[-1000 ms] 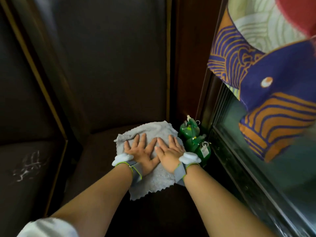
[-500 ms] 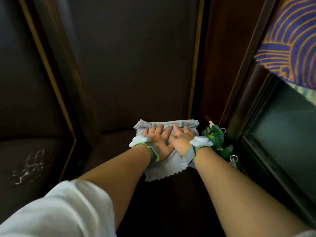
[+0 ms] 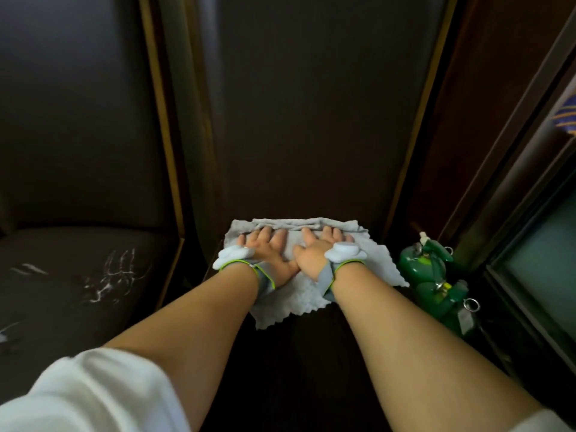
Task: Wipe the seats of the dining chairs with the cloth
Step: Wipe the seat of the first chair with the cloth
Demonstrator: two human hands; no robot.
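Both hands pressed the cloth flat at the back of the chair seat.

Nearest, a white sleeve (image 3: 90, 397) covered the left upper arm, and both bare forearms reached forward over the dark seat (image 3: 296, 369). Just off the seat's right edge, green bottles (image 3: 433, 275) stood close beside the cloth. On the seat's far part, the left hand (image 3: 268, 255) and right hand (image 3: 314, 254) lay side by side, fingers spread and flat on the grey cloth (image 3: 299, 294), each wrist banded. The cloth's far edge was bunched against the foot of the backrest (image 3: 311, 120). To the left, a neighbouring seat (image 3: 78, 275) showed white scuff marks. Compared with a second earlier, the hands and cloth had slid from mid-seat to the backrest, and the patterned curtain (image 3: 570, 126) had almost left view.
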